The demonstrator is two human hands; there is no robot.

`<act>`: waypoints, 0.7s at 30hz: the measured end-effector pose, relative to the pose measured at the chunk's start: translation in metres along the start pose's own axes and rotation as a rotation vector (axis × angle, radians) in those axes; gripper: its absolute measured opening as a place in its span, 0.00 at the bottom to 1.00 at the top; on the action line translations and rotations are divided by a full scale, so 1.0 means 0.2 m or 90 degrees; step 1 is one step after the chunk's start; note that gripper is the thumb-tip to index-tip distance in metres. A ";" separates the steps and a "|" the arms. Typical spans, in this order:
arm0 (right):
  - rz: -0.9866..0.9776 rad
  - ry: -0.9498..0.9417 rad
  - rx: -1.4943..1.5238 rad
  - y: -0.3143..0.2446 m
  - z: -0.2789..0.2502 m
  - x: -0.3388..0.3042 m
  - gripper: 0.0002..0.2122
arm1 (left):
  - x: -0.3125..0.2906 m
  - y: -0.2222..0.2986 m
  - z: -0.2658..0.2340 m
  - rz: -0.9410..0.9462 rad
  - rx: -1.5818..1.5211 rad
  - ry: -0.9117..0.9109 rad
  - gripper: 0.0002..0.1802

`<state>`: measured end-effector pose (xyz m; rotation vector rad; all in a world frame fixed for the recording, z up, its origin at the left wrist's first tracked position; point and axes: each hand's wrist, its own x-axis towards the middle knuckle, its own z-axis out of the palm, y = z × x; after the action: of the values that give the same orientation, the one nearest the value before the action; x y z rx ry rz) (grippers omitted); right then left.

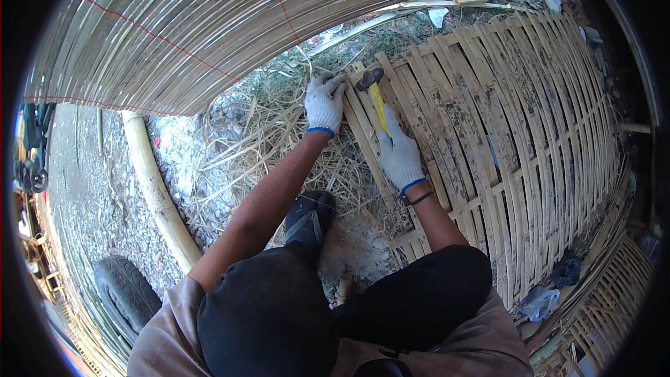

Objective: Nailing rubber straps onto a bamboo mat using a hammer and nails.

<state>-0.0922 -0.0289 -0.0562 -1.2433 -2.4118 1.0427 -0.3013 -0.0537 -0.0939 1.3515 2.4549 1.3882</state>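
My right hand (400, 156), in a white knit glove with a blue cuff, is closed around the yellow handle of a hammer (377, 103). The hammer's dark head rests over the upper left corner of a panel of bamboo slats (481, 108). Just left of that head, my left hand (324, 103), gloved the same way, has its fingers bent together at the panel's edge. Whatever those fingers pinch is hidden. A thin pale strip (305, 57) rises beside its fingertips. The panel's slats run lengthwise, with cross strips woven through them.
A slatted bamboo blind (174, 24) with red cords spans the top. Loose bamboo shavings (269, 126) cover the ground beside my left arm. A thick bamboo pole (157, 192) lies farther left, near a black sandal (125, 290). Plastic bags (539, 303) lie at the lower right.
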 end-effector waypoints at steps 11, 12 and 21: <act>0.085 -0.052 0.025 -0.05 -0.05 -0.01 0.27 | 0.01 -0.04 0.03 -0.080 -0.118 0.027 0.11; 0.074 -0.040 0.029 -0.04 -0.05 -0.01 0.27 | 0.03 -0.06 0.03 -0.101 -0.162 0.048 0.12; 0.026 -0.012 -0.012 0.02 0.00 -0.01 0.29 | 0.09 -0.14 -0.04 -0.221 -0.271 -0.026 0.15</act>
<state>-0.0887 -0.0279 -0.0586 -1.3007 -2.4240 1.0504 -0.3345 -0.0544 -0.1027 0.8115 2.0683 1.6374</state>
